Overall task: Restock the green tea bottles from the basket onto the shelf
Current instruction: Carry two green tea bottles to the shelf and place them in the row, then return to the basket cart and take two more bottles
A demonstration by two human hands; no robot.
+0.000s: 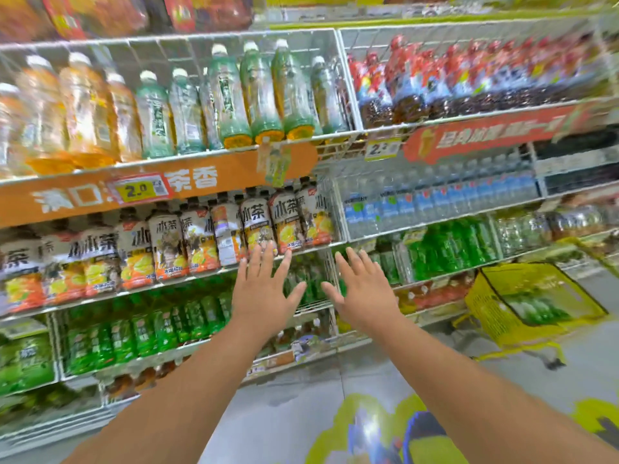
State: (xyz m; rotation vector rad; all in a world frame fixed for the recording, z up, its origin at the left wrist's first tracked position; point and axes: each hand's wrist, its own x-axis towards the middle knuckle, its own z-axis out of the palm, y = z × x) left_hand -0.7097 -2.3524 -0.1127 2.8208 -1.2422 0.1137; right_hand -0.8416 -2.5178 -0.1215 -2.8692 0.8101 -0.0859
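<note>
Whole view motion-blurred: labels on the green bottles (144, 339) on the low shelf unreadable, price tag (382, 149) digits partly smeared. Yellow basket (492, 296) blurred, bottles inside (532, 309) can't be counted. Left hand (264, 289) and right hand (365, 293) cover the shelf section behind them; both forearms cut off by the bottom edge.

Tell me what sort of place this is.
Most likely a supermarket or convenience-store drinks aisle. Wire shelves hold rows of bottled drinks, yellow price tags hang on the shelf edges, and a yellow shopping basket with green bottles stands on the floor.
</note>
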